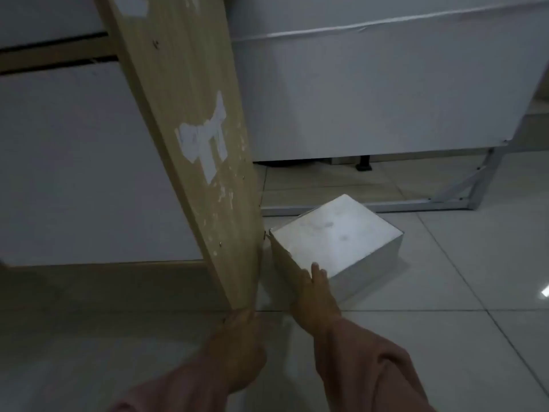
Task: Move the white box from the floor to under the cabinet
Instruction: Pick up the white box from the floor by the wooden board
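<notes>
The white box point(335, 233) sits on the tiled floor, just right of the cabinet's wooden side panel point(190, 144). My right hand point(313, 295) rests on the box's near left corner, fingers over the top edge and palm against its side. My left hand point(237, 349) grips the bottom front corner of the wooden panel, fingers curled around its edge. Behind the box, a low gap shows under a white cabinet point(371, 93) that stands on a metal frame.
White drawer fronts point(74, 159) fill the left side behind the wooden panel. A grey metal frame point(475, 188) and floor bar run behind and to the right of the box. Pale floor tiles point(445, 292) spread to the right and front.
</notes>
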`<act>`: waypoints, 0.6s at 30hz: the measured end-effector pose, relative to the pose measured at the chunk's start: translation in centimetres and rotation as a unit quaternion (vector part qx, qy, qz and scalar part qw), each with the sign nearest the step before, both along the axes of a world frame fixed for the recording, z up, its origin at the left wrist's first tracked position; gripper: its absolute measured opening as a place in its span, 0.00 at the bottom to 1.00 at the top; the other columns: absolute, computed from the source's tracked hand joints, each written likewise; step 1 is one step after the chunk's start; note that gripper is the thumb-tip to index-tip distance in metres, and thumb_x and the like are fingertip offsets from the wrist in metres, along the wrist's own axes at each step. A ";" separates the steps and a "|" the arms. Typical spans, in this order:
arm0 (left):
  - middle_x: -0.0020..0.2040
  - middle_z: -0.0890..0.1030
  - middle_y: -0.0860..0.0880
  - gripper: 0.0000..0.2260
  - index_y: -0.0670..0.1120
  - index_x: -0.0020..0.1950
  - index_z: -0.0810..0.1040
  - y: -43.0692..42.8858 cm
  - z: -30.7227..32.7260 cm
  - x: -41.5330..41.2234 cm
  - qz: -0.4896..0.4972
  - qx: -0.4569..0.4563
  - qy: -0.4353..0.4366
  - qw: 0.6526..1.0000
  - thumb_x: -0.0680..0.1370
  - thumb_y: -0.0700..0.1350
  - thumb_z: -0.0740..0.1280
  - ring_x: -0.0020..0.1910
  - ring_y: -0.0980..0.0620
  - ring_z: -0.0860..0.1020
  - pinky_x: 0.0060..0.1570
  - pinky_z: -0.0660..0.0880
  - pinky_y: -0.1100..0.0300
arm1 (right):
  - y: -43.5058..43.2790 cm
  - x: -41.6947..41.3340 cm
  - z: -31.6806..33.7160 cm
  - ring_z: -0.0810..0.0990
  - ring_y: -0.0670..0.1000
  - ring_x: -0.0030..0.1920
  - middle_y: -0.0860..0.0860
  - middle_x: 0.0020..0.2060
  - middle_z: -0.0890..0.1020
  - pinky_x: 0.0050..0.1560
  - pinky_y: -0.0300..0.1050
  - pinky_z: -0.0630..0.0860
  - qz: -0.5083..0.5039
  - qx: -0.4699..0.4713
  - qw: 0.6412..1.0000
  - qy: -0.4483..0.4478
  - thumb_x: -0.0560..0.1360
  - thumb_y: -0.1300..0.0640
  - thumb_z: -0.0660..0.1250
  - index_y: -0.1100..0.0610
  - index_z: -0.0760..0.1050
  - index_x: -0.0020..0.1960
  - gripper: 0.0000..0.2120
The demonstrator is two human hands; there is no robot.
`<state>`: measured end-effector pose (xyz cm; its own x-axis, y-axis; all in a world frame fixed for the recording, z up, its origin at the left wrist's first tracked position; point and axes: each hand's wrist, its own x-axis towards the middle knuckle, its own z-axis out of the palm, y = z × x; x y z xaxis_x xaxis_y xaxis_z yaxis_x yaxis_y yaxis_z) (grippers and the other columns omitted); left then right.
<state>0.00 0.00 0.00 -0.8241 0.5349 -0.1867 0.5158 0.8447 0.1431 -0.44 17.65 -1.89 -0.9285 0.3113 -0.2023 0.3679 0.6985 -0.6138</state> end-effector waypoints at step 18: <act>0.75 0.63 0.48 0.25 0.48 0.74 0.63 3.8 -2.1 0.5 -0.004 0.011 -0.076 0.997 0.77 0.50 0.60 0.74 0.48 0.61 0.71 0.61 0.58 | 3.2 4.7 -2.4 0.72 0.57 0.60 0.57 0.55 0.76 0.53 0.45 0.73 0.030 0.171 0.985 -0.008 0.74 0.67 0.57 0.55 0.76 0.63 0.21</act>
<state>0.50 3.79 -2.13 -0.7827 0.5471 -0.2967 0.4939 0.8361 0.2388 4.29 20.87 -4.31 -0.9450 0.3079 -0.1105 0.3270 0.8844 -0.3329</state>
